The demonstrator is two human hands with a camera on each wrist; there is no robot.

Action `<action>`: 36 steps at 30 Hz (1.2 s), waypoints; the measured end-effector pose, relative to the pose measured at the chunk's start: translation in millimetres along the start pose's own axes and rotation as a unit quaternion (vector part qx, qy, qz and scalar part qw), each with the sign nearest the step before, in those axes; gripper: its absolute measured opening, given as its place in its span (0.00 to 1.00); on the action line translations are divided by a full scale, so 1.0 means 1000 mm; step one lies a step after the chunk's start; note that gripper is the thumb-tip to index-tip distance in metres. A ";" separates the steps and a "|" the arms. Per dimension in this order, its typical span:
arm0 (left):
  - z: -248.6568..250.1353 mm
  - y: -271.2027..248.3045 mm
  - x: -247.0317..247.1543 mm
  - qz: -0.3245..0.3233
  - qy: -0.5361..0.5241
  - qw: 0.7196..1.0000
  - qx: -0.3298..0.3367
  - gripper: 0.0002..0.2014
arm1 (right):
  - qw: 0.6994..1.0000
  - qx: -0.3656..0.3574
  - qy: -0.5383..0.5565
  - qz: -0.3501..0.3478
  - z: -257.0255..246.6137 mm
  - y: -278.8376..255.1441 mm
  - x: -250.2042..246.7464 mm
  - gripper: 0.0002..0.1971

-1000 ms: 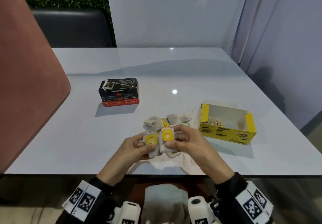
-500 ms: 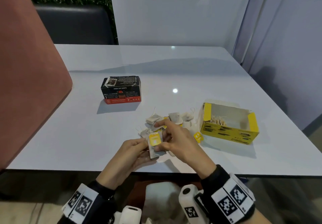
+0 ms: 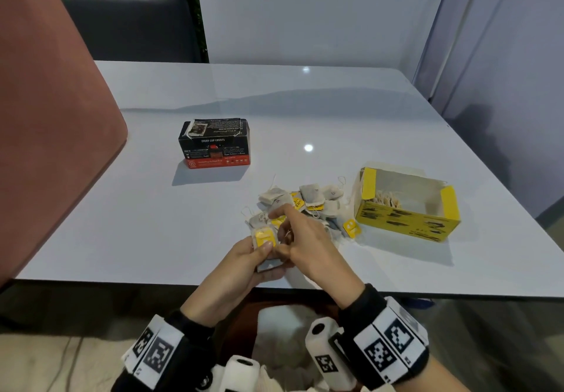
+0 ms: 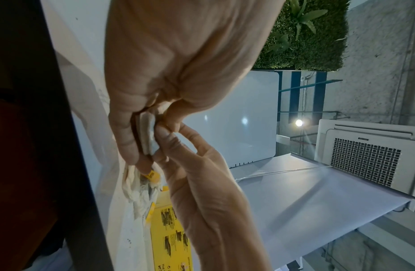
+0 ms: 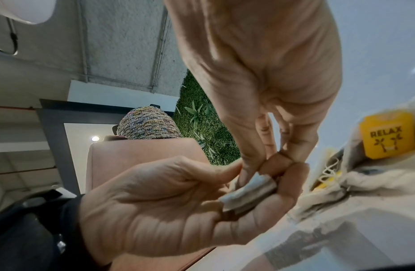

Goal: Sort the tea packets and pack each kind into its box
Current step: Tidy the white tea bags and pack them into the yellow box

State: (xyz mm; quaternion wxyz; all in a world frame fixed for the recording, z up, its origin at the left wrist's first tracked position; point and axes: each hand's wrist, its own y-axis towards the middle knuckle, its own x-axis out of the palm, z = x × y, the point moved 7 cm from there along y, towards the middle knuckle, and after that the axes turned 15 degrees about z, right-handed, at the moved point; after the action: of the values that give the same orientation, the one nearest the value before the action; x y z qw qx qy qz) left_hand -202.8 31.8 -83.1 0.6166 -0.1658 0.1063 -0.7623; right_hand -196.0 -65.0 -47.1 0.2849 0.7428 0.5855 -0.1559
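A glossy white tabletop (image 3: 171, 223) fills most of the space, with a terracotta padded chair back (image 3: 45, 116) at its left edge, a dark bench seat (image 3: 128, 25) and green foliage wall past its far edge, and pale partition panels behind and to the right. Toward the far left of the tabletop sits a closed black cardboard tea box with a red base band (image 3: 215, 144); near the right edge stands an open yellow cardboard tea box (image 3: 407, 208), lid flaps up, with a few packets lying inside. Between them, close to the yellow box, lies a loose heap of pale paper tea bags with yellow tags (image 3: 308, 199), strings tangled together. At the near edge, the left hand (image 3: 244, 265) grasps a small stack of flat tea bags topped by a yellow tag (image 3: 265, 237), thumb on top and fingers curled beneath. The right hand (image 3: 308, 242) closes its thumb and lower fingers on the same stack's edge while its forefinger points out over the heap. The risk I see is the strings: lifting one bag could drag neighbours across the slick top, or off the near edge. The stack is thin and slippery, so it could fan out if either pinch loosens. The black box looks shut, so its kind has nowhere to go yet.
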 end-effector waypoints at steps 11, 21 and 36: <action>0.008 0.004 -0.021 0.057 -0.064 0.996 -0.023 0.14 | 0.970 -0.051 -0.233 0.037 0.014 0.025 -0.061 0.11; 0.009 0.008 -0.011 0.051 -0.044 0.997 -0.025 0.15 | 0.919 -0.158 -0.360 0.010 0.008 0.025 -0.045 0.04; 0.011 0.001 0.026 -0.070 -0.120 0.984 -0.114 0.30 | 0.988 0.043 0.116 -0.092 -0.018 0.028 -0.061 0.08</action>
State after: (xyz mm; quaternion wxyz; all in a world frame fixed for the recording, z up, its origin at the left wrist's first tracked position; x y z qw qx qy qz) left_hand -202.6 6.4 -69.8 0.5475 -0.3316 0.1059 -0.7610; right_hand -187.7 -106.0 8.3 0.1679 0.7103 0.6731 -0.1193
